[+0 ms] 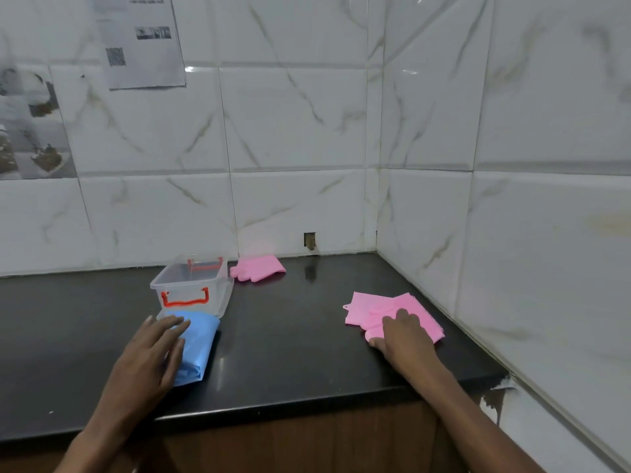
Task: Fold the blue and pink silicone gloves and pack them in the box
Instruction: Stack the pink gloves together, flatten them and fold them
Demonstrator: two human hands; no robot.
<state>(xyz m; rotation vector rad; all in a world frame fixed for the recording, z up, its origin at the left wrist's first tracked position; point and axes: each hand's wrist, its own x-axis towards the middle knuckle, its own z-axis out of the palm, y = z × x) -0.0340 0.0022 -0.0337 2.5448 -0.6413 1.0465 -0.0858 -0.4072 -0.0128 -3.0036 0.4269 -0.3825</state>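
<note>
Hands flat on gloves, box (191, 288) looks empty
L hand (153, 349), fingers straight, rests on folded blue glove (199, 346) touching box; R hand (403, 336) presses pink glove (375, 310), prob. no pinch. Risk: silicone folds spring open on release; far pink glove (257, 268) forgotten

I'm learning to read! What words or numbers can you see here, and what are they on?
No text can be read.
White printed paper sheet: heading and square code too blurred.
Grey photo sheet beside it: no readable words.
Clear plastic box with orange handles: no label visible.
</note>
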